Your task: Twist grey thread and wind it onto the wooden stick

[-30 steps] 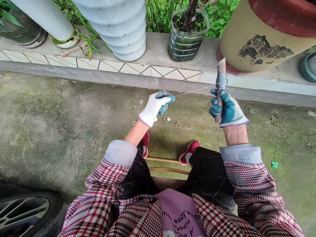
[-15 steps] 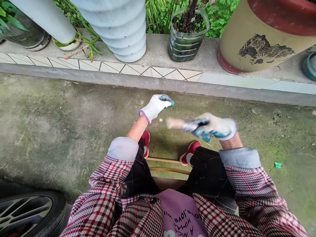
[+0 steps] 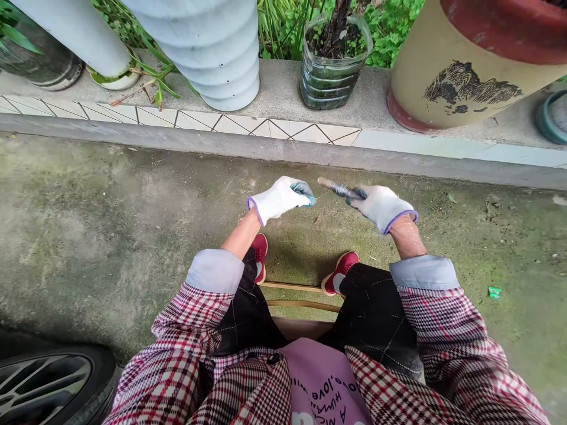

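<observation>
My right hand [image 3: 376,203], in a white glove with a teal-grey coated palm, is closed around a short wooden stick [image 3: 326,182]. Thin grey wire or cord [image 3: 342,190] is wound about the stick, whose bare pale end points left. In a matching glove, my left hand [image 3: 281,199] is pinched at the fingertips, just left of the stick. A faint thin strand [image 3: 324,195] seems to run between those fingertips and the winding. Both hands are above the concrete ground, apart from each other.
A low ledge [image 3: 283,106] with tile trim runs across ahead. On it stand a ribbed white pot [image 3: 212,53], a cut plastic bottle planter [image 3: 330,77] and a large tan pot [image 3: 465,71]. A car wheel [image 3: 44,383] is at lower left, a green scrap [image 3: 495,292] at right.
My right hand has moved up and slightly left, turning so the glove's back shows and the stick tilts. My left hand has shifted slightly down and stays pinched.
</observation>
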### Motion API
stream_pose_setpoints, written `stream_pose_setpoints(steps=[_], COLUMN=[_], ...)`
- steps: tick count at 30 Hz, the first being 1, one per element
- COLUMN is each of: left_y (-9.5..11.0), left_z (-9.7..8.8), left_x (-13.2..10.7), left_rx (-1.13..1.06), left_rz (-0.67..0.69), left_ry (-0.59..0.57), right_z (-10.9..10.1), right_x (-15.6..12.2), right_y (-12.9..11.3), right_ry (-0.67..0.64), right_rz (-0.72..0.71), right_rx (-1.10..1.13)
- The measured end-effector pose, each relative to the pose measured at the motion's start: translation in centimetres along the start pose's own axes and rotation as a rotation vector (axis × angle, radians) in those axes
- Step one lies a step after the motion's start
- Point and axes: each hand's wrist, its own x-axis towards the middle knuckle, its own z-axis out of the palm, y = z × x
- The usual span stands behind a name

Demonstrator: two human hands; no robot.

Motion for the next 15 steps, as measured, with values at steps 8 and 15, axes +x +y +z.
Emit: stream_pose_setpoints(steps=[8, 15], left_y=[-1.1, -1.6], left_z=[2.8, 1.5], left_x=[0.5, 1.5], left_rx=[-0.067, -0.084], left_rz=[0.092, 0.122], left_ry=[-0.199, -0.127], right_z=[-0.3, -1.5], right_x=[-2.2, -4.6], right_y=[-2.1, -2.2], right_ry=[0.039, -0.401], right_rz=[-0.02, -0.2], right_rx=[1.0, 1.1])
